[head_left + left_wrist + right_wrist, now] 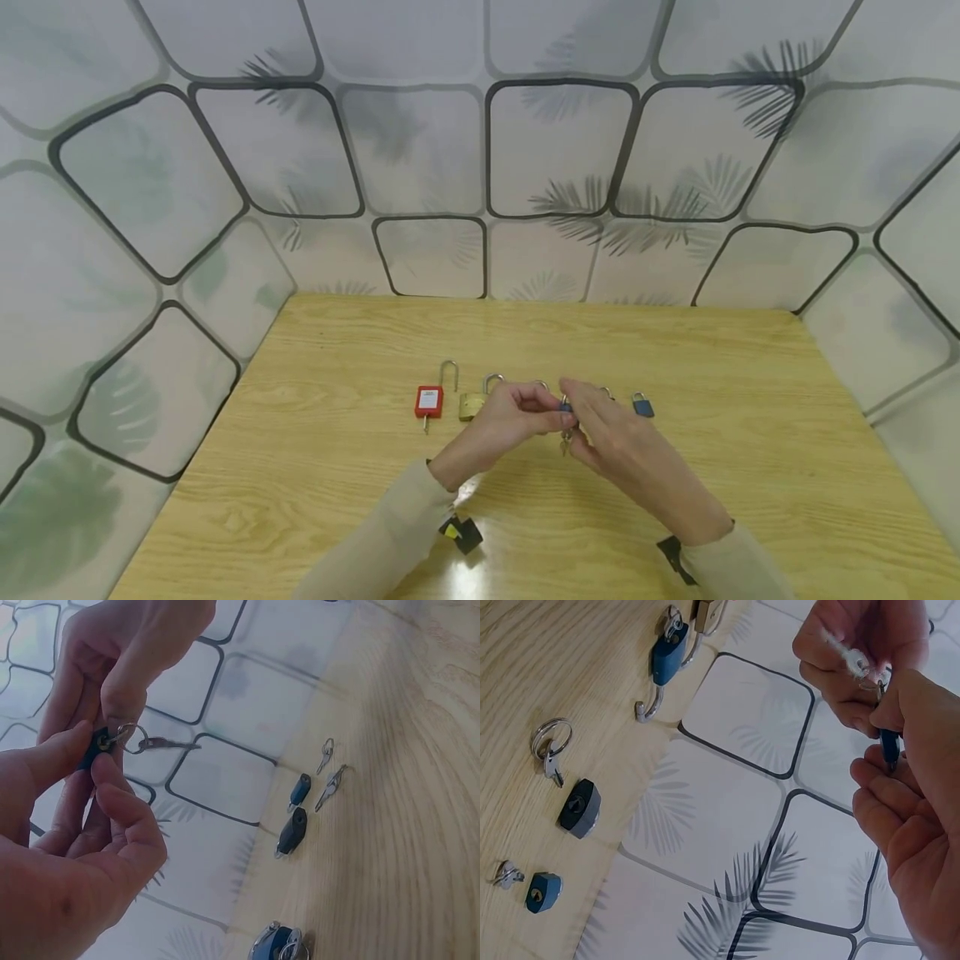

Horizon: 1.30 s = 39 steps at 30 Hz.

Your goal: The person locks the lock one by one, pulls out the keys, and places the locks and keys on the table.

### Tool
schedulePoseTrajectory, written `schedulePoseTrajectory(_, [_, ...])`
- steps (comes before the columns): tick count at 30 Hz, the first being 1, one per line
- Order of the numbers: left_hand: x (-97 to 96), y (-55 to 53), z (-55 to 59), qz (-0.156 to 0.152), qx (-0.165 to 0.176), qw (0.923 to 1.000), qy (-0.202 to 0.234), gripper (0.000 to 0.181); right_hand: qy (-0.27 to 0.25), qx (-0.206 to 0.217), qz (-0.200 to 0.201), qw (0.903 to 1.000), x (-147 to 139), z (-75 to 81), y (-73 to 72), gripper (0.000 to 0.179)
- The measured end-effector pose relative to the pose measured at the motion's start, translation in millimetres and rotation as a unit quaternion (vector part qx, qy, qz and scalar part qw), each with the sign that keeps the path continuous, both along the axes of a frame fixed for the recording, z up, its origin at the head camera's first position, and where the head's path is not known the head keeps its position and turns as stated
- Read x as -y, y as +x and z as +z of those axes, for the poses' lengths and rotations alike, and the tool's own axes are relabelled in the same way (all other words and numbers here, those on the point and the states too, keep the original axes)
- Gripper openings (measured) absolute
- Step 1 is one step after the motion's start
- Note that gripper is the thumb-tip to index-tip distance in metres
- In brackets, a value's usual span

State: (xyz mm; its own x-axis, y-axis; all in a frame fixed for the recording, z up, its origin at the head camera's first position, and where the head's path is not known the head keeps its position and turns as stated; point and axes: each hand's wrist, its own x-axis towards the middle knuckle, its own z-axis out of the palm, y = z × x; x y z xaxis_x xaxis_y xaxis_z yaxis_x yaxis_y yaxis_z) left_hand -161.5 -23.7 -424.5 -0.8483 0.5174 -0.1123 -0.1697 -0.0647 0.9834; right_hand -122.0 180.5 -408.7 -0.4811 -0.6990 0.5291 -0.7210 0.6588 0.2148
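Observation:
Between both hands is a small blue padlock, lifted above the table. A ring with silver keys hangs at its keyhole end. My left hand pinches the padlock body between thumb and forefinger. From the other side my right hand holds it too, its thumb beside the key ring. In the right wrist view the padlock's dark blue edge shows between the right thumb and fingers. The hands hide much of its body.
On the wooden table a red padlock, a brass padlock and a blue padlock stand in a row. Behind the hands are a black padlock and a blue padlock with a raised shackle. Loose keys lie nearby.

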Motion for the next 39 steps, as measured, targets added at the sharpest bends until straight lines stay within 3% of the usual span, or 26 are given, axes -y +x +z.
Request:
schedulePoseTrajectory(4, [2.8,-0.9,2.0,-0.007,-0.008,0.9999,-0.009,0.016,-0.071,0.043,0.018,0.9964,1.3,-1.5,-2.8,0.047])
schedulePoseTrajectory(8, [5.3,-1.3,3.3,-0.007,-0.014,0.9996,-0.023,0.02,-0.139,0.089,0.045,0.9853,1.5,-2.2,-3.1,0.062])
schedulePoseTrajectory(13, [6.8,-2.9,2.6,0.015,-0.012,0.9995,-0.026,0.023,-0.223,0.131,0.036,0.9652,-1.4,-5.0,-1.1,0.064])
schedulePoseTrajectory(15, [7.0,-3.5,2.8,0.03,-0.012,0.9992,-0.024,0.023,-0.263,0.171,0.02,0.9494,-2.7,-7.8,0.9,0.054])
schedulePoseTrajectory(16, [7.0,-3.4,3.2,0.037,-0.01,0.999,-0.021,0.023,-0.283,0.202,0.009,0.9376,-2.9,-9.7,2.3,0.047])
schedulePoseTrajectory(18, [7.0,-3.5,3.5,0.05,-0.006,0.9986,-0.014,0.022,-0.324,0.281,-0.011,0.9031,-2.3,-13.6,5.5,0.033])
schedulePoseTrajectory(21, [6.6,-3.7,3.6,0.062,0.006,0.998,0.003,0.019,-0.378,0.406,-0.034,0.8315,1.0,-19.5,10.5,0.026])
schedulePoseTrajectory(23, [6.3,-3.7,3.3,0.063,0.011,0.9979,0.012,0.016,-0.405,0.464,-0.039,0.7868,4.3,-22.5,12.4,0.029])
schedulePoseTrajectory(25, [6.1,-3.7,2.9,0.061,0.013,0.9979,0.019,0.015,-0.427,0.499,-0.038,0.7537,7.9,-25.1,13.4,0.032])
schedulePoseTrajectory(26, [6.1,-3.5,2.8,0.059,0.013,0.9979,0.022,0.015,-0.434,0.508,-0.038,0.7429,9.6,-26.1,13.5,0.032])
schedulePoseTrajectory(29, [6.0,-3.4,2.4,0.053,0.01,0.9982,0.027,0.015,-0.446,0.516,-0.049,0.7299,14.0,-27.7,13.4,0.03])
schedulePoseTrajectory(35, [6.5,-4.3,0.6,0.052,0.007,0.9984,0.023,0.014,-0.447,0.507,-0.08,0.7326,18.8,-26.7,12.4,0.027])
schedulePoseTrajectory(39, [6.7,-5.2,-1.2,0.05,0.005,0.9985,0.019,0.014,-0.457,0.509,-0.091,0.7234,21.5,-24.8,11.3,0.023])
